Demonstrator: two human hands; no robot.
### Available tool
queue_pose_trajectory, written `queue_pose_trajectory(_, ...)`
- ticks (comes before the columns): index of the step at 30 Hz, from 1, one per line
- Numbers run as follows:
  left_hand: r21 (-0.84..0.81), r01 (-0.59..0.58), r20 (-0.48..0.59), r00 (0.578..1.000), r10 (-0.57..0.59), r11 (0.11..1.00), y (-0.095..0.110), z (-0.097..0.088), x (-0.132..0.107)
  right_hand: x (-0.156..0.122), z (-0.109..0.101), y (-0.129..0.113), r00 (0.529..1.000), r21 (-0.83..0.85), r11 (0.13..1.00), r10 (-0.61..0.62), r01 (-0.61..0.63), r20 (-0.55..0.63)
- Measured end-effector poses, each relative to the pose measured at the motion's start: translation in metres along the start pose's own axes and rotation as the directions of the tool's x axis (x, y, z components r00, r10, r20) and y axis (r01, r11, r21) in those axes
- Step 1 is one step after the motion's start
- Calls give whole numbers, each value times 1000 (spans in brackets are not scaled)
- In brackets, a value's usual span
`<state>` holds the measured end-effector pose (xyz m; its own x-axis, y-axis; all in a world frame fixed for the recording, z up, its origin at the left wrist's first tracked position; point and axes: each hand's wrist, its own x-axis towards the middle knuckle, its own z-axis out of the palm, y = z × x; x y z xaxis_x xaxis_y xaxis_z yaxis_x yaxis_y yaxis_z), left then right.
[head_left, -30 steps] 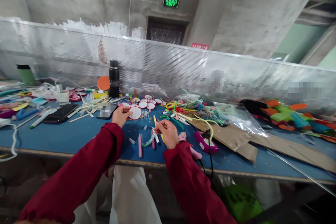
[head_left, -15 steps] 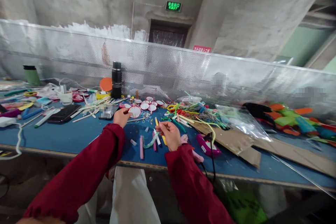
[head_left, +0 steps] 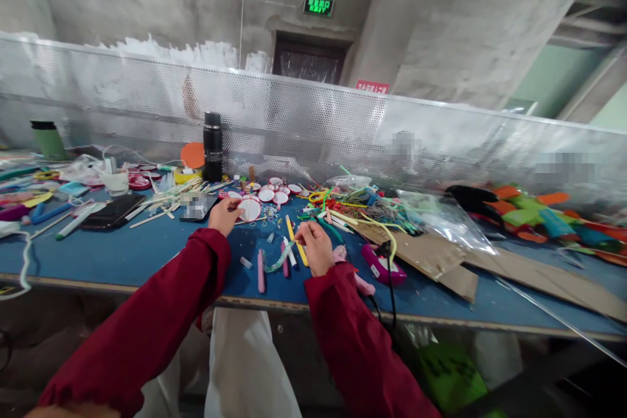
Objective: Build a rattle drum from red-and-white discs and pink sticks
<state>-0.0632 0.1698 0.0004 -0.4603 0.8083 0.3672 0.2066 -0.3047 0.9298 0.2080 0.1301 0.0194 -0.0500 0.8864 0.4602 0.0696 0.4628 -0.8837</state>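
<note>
My left hand (head_left: 224,216) is closed, its fingertips pinching the left edge of a white disc with a red rim (head_left: 251,210). My right hand (head_left: 314,247) is closed too, thumb and fingers together on the upper end of a translucent greenish strip (head_left: 272,268). This strip curves down to the left across the blue table. Beneath and beside it lie a pink marker (head_left: 261,272), a second pink one (head_left: 285,260) and a white one with a dark end (head_left: 291,253). A yellow marker (head_left: 300,249) lies just left of my right fingers.
More red-rimmed discs (head_left: 266,195) lie behind my left hand. A black bottle (head_left: 212,147) stands near the perforated metal screen (head_left: 313,111). Bundled coloured cords (head_left: 362,202), cardboard strips (head_left: 426,255) and a purple device (head_left: 385,266) with a black cable are on the right.
The view has shifted slightly. My right hand has moved a little right against the markers, showing more of the yellow one, and its fingers look more curled. My left hand stays at the disc.
</note>
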Motion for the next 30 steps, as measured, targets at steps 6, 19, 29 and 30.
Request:
queue_pose_trajectory(6,-94,69,34,997,-66,993,4,3,-4,0,0,2,1000,-17,1000,-16,16,-10)
queue_pose_trajectory(19,-161,90,18,996,-88,983,15,5,-10,-1,2,1,999,96,995,33,-31,-19)
queue_pose_trajectory(29,-219,104,25,995,-101,970,16,7,-11,2,2,10,1000,35,999,-13,12,21)
queue_pose_trajectory(30,-221,105,24,994,-103,970,16,7,-12,2,2,10,999,4,1000,-21,21,29)
